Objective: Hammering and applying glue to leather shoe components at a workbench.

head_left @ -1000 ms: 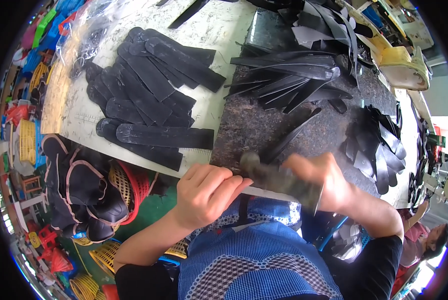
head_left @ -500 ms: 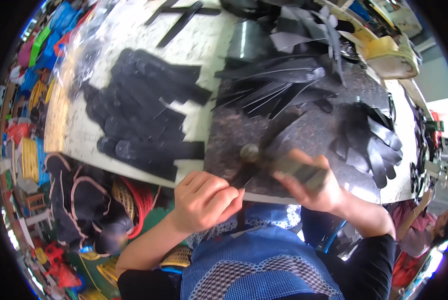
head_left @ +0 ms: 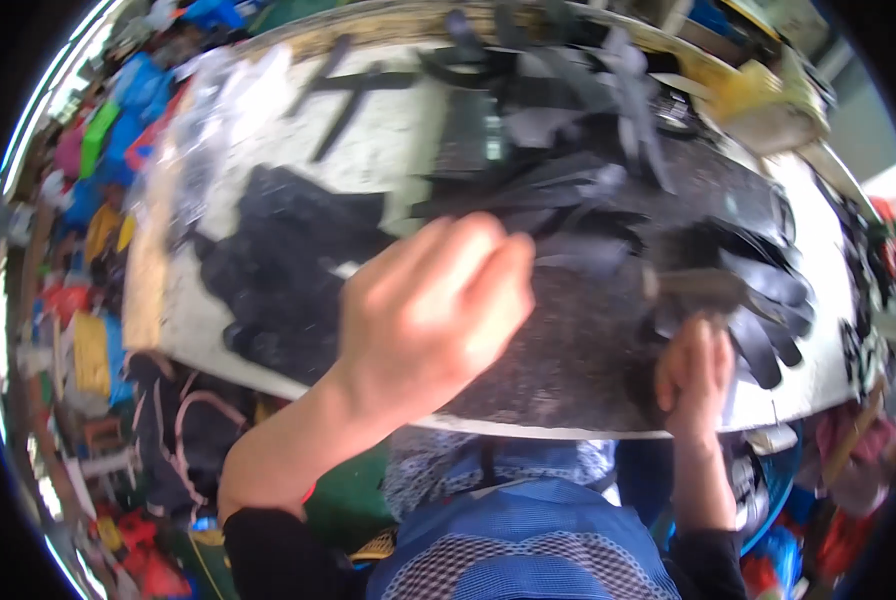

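Observation:
My left hand (head_left: pixel 433 310) is raised over the front of the table, smeared by motion. Its fingers are curled closed, and whatever they hold is hidden. My right hand (head_left: pixel 696 375) is closed round a blurred hammer-like tool (head_left: pixel 706 288) with a greyish block head, beside a fanned bunch of black strips (head_left: pixel 758 300). Under my hands lies a dark, worn work slab (head_left: pixel 568 370). Long black strips (head_left: pixel 558 185) are heaped on its far half. Left of my left hand, rows of overlapping black strips (head_left: pixel 278 260) lie on the white tabletop.
Two crossed black strips (head_left: pixel 353 100) lie on the far tabletop. Clear plastic wrap (head_left: pixel 188 150) covers the table's left edge. A yellowish container (head_left: pixel 778 110) stands at the far right. A black bag (head_left: pixel 173 430) is left below the table. Another person (head_left: pixel 848 450) sits at the right.
My left hand has lifted and moved away from the slab's front edge. My right hand has swung right with the tool, towards the fanned strips. The view has shifted slightly.

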Tool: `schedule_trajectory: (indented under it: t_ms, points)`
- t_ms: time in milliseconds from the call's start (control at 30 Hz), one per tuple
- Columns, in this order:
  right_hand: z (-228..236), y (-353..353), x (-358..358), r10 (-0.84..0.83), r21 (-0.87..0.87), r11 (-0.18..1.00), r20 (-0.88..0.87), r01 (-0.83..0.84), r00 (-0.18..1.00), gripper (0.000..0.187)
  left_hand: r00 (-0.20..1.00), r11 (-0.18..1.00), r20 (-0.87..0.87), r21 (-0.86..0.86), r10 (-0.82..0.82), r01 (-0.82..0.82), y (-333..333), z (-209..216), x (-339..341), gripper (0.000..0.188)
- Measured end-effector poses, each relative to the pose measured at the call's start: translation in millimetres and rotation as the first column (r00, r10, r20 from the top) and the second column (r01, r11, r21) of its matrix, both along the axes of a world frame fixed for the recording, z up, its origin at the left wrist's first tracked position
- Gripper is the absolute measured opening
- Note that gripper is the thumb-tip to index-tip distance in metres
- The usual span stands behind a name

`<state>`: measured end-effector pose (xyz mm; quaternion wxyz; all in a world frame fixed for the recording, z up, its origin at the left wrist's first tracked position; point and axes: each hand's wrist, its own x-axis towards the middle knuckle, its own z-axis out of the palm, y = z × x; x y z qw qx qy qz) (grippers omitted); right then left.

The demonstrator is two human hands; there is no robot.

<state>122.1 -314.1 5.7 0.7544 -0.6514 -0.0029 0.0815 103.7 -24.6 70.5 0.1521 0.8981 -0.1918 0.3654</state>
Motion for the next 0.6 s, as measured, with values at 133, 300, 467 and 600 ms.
schedule_trajectory:
  t_ms: [133,300,467,600]
  points:
    - [-3,-8,-1,-0.027,0.012,1.0,0.026,0.027,0.999,0.026,0.992,0.958,-0.033,0.267,0.118,-0.105,1,-21,40,0.01]
    - [-10,-5,2,-0.005,0.061,0.998,0.055,0.002,0.998,0.026,0.989,0.998,0.141,-0.064,0.037,-0.028,38,-44,32,0.024]
    - [-13,-4,5,0.016,0.067,0.998,0.062,-0.02,0.998,0.025,0.846,0.795,-0.431,-0.367,0.314,-0.482,130,-8,-50,0.044]
    - [-11,-1,5,0.04,0.028,0.999,0.068,-0.042,0.997,0.025,0.844,0.952,-0.51,-0.139,0.168,-0.274,128,-32,-105,0.015]
